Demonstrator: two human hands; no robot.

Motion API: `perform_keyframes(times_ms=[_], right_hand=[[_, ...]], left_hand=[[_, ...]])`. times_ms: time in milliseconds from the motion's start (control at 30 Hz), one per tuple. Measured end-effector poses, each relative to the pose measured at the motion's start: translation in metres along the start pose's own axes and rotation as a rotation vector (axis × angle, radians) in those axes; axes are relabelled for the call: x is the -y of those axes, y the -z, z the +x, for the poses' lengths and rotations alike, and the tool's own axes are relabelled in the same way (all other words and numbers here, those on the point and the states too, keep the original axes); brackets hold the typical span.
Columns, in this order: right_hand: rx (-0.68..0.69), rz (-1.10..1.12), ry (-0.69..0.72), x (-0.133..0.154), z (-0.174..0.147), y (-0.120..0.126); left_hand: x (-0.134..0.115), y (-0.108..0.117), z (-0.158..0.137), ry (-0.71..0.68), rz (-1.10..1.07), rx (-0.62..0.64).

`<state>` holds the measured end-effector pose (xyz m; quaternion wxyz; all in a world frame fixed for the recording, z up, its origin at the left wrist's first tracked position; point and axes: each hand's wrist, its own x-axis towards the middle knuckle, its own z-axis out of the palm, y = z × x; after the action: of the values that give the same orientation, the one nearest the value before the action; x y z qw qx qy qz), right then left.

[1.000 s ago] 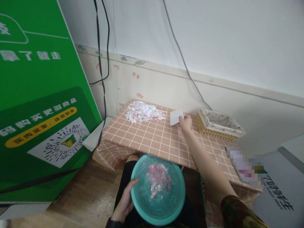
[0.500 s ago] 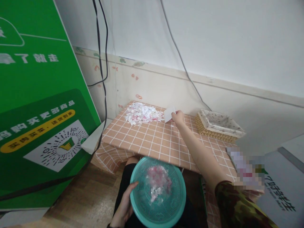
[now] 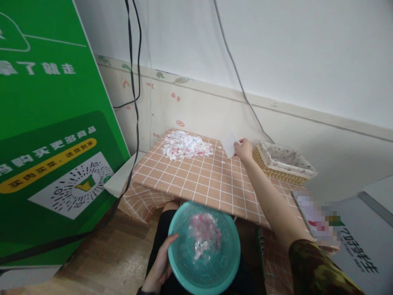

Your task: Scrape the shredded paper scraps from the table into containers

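Card (image 3: 228, 146), white and thin, is jutting leftward from the right hand (image 3: 244, 150), just right of the frame's centre; thumb and fingers are pinching its right edge. Whether its lower corner is touching the worktop (image 3: 196, 180) is hard to tell. It is looking light and fairly stiff, so an edge pinch should be enough, while hard squeezing could be creasing it.

At the bottom centre, the left hand (image 3: 162, 262) is grasping the green colander (image 3: 229, 246) by its left side, thumb over the rim, fingers mostly hidden. Its plastic is appearing rigid and light, and the rim is offering the surest hold. Inside, clear and pinkish scraps (image 3: 204, 231) are lying heaped, probably slippery and best taken as a bunch.

In the upper middle, paper scraps (image 3: 186, 145) are lying piled, likely flimsy and easily scattering; cupping from the edges should be suiting them. A wicker basket (image 3: 272, 170) is sitting just beside the right hand.
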<state>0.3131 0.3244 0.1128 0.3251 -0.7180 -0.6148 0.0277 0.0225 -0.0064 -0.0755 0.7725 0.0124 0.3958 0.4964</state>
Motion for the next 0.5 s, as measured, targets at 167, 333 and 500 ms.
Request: perform_keyframes(times_ms=[167,333,500], right_hand=[[0.087,-0.17,0.196,0.002,0.021,0.012],[0.163,-0.174,0.328,-0.007,0.009,0.002],[0.167,-0.182,0.381,-0.028,-0.019,0.013]], left_hand=[[0.0,0.0,0.001,-0.003,0.012,-0.026],[0.001,0.001,0.0,-0.003,0.013,-0.031],[0.002,0.004,0.003,0.003,0.001,-0.023]])
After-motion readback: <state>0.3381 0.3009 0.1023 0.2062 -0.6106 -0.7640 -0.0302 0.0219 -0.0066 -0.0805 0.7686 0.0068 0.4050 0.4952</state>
